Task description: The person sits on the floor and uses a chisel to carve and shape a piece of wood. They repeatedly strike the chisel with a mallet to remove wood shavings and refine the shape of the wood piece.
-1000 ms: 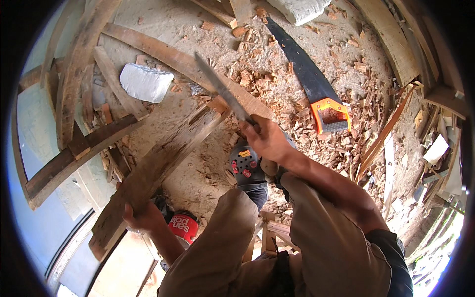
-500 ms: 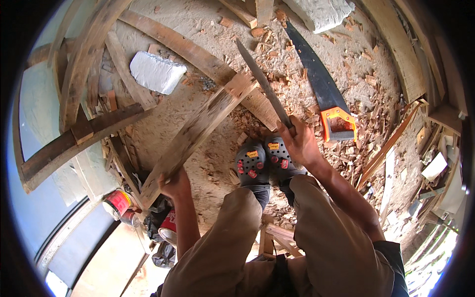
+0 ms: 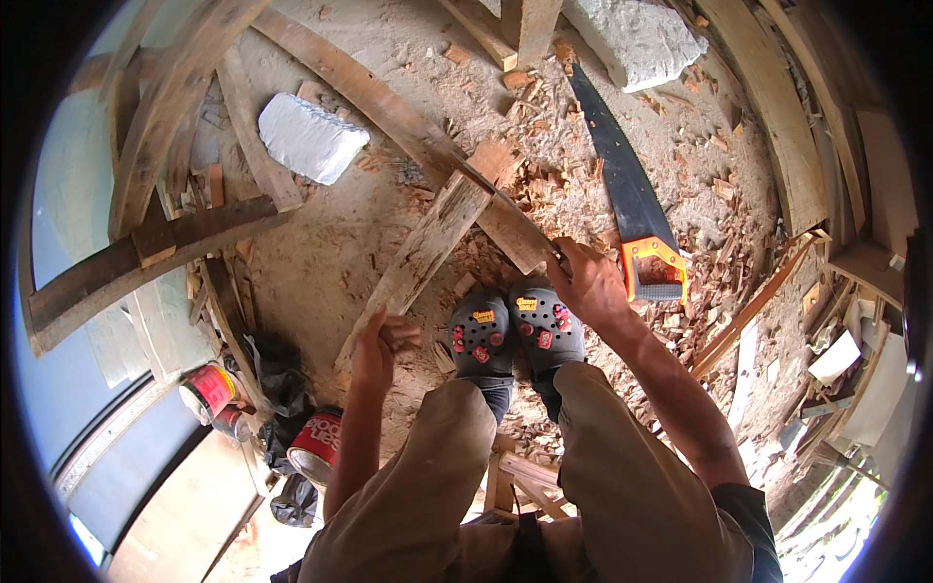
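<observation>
My right hand (image 3: 590, 282) is closed round the near end of a machete (image 3: 513, 209), whose long thin blade points up and left. The blade lies across the far part of a rough, weathered piece of wood (image 3: 418, 255), which slants over a longer plank (image 3: 355, 85) on the ground. Near the wood's lower end is my left hand (image 3: 377, 348), fingers loosely bent and apart, not wrapped round it. The hand covers part of that end, so any light touch there cannot be made out.
A handsaw (image 3: 632, 175) with an orange handle lies right, among wood chips. White blocks (image 3: 311, 138) (image 3: 637, 41) rest farther off. Red-labelled cans (image 3: 316, 442) and a black plastic bag (image 3: 280, 374) are at lower left. Wooden frame pieces (image 3: 165, 248) stand left; planks (image 3: 763, 107) line the right.
The machete has come down from a raised position onto the wood. The wood looks lower and farther away. My left hand has shifted slightly right and its fingers have loosened from the wood.
</observation>
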